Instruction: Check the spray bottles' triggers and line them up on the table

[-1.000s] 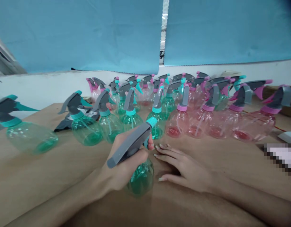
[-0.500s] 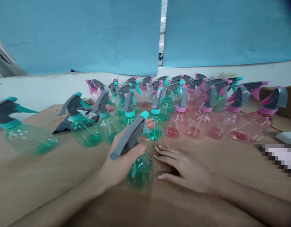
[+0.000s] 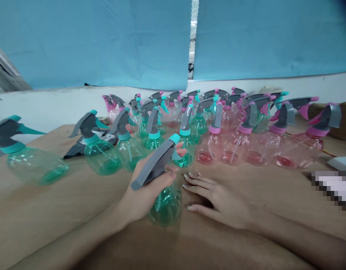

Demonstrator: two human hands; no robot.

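A green see-through spray bottle (image 3: 166, 208) with a grey and turquoise trigger head stands near the front of the wooden table (image 3: 223, 245). My left hand (image 3: 149, 191) is wrapped round its neck below the head, fingers by the trigger; the neck is hidden behind the hand. To the right of that bottle, my right hand (image 3: 215, 198) lies palm down on the tabletop, fingers stretched out, holding nothing. Just beyond my hands stand another green spray bottle (image 3: 184, 152) and a pink spray bottle (image 3: 209, 148).
Several green and pink spray bottles crowd the back of the table. A separate green bottle (image 3: 35, 167) is at far left, near a black packet (image 3: 77, 148). A blurred-out object (image 3: 334, 187) lies at right. Blue cloth (image 3: 105, 41) hangs on the wall behind.
The held bottle's head has shifted very slightly to the right, and the fingers of my left hand have moved a little at the trigger. My right hand stays put.
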